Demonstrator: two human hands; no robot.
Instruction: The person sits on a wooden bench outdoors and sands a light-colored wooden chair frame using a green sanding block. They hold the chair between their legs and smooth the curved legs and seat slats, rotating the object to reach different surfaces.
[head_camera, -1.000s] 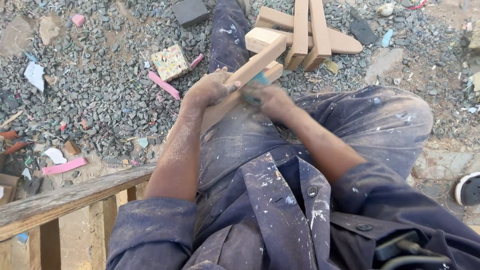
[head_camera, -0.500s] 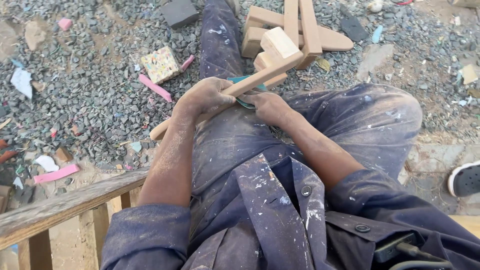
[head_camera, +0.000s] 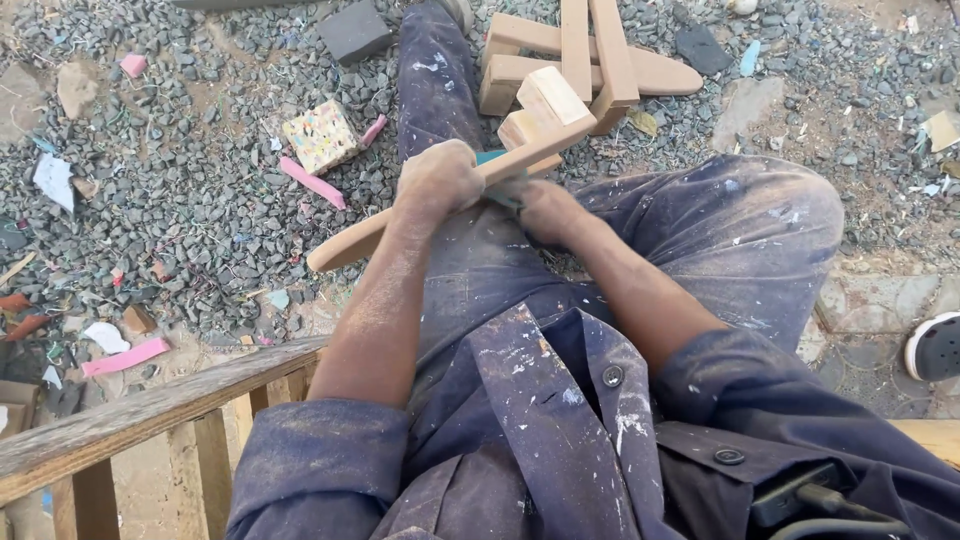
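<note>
My left hand (head_camera: 437, 181) grips a long pale wooden piece (head_camera: 345, 246) that slants from lower left up to a blocky end (head_camera: 553, 103) at upper right. My right hand (head_camera: 545, 207) presses a teal sanding pad (head_camera: 497, 160) against the underside of the wood, just right of my left hand. Both hands work above my lap, over my paint-spattered blue trousers (head_camera: 700, 230). The pad is mostly hidden by my fingers and the wood.
A stack of similar wooden pieces (head_camera: 585, 60) lies on the gravel ahead. A speckled foam block (head_camera: 320, 136), pink strips (head_camera: 312, 181) and a dark block (head_camera: 355, 32) litter the ground. A wooden rail (head_camera: 130, 415) runs at lower left. Someone's shoe (head_camera: 935, 345) is at right.
The wooden piece has slid down and left through my left hand, so more of it sticks out at lower left. My right hand stayed under it with the pad.
</note>
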